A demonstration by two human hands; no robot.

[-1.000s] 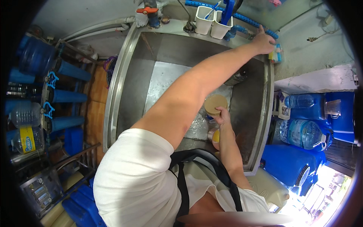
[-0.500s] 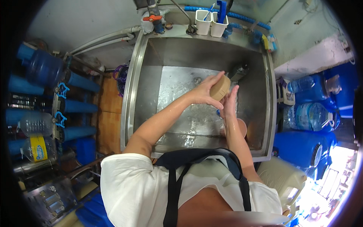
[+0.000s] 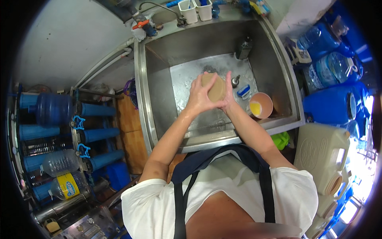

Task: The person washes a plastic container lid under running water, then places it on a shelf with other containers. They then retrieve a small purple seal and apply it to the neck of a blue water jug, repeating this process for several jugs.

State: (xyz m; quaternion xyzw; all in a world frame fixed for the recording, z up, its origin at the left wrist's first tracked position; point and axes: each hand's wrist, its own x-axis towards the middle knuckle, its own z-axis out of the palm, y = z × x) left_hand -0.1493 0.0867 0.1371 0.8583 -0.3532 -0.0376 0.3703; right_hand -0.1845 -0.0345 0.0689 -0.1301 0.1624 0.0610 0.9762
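Note:
Over the steel sink [image 3: 191, 138], a round tan object, like a shallow tub or lid [image 3: 217, 90], is held between my two hands. My left hand [image 3: 197, 96] wraps its left side, with fingers and thumb spread across the flat face. Along its right edge my right hand [image 3: 228, 93] supports it; some of those fingers are hidden behind it. To the right on the sink floor lie a blue-and-white brush [image 3: 243, 92] and a small metal piece [image 3: 235, 81]. A pink bowl [image 3: 268, 104] with a yellow patch inside stands near my right forearm.
A dark bottle [image 3: 243, 48] stands in the sink's far right corner. Two white cups [image 3: 188, 14] sit on the back ledge beside a thin tap [image 3: 159, 6]. Blue jugs [image 3: 330, 105] and a beige canister [image 3: 321, 153] line the right; a bottle rack [image 3: 75, 123] is at left.
The view has shifted and turned. The tan object now shows its flat face instead of its side, and my right hand, then beside it, has closed in against its edge.

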